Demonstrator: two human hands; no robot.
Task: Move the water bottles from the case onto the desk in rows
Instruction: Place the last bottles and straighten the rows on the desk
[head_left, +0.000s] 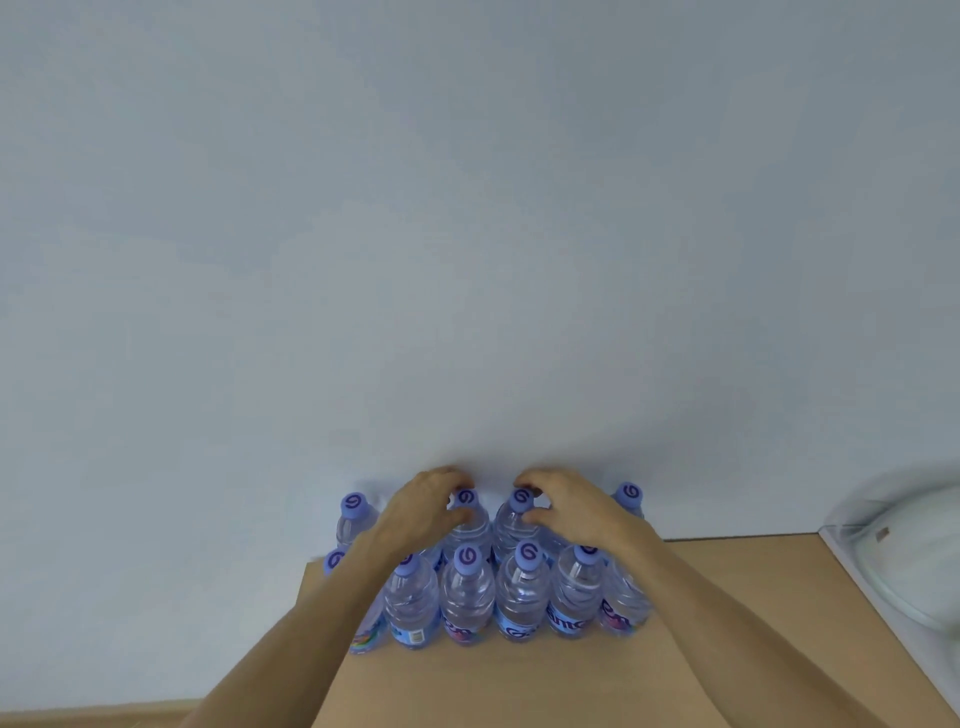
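Placing step judged in hand. Back-row bottle (466, 519) pinched at neck by left hand (423, 506); neighbouring bottle (514, 517) likewise by right hand (566, 506). Both upright at desk (727, 623) far edge. Release called for next; case not seen.

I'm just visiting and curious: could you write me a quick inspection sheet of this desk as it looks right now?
Surface: tan desk against a pale wall.
Job's things: water bottles upright in two rows, purple caps on; no case seen.
Clutter: clear dome-shaped cover at the far right.
Hands: left hand and right hand each curl round the neck of a back-row bottle.
Cables: nothing seen.
Surroundings: a strip of another surface at the lower left.
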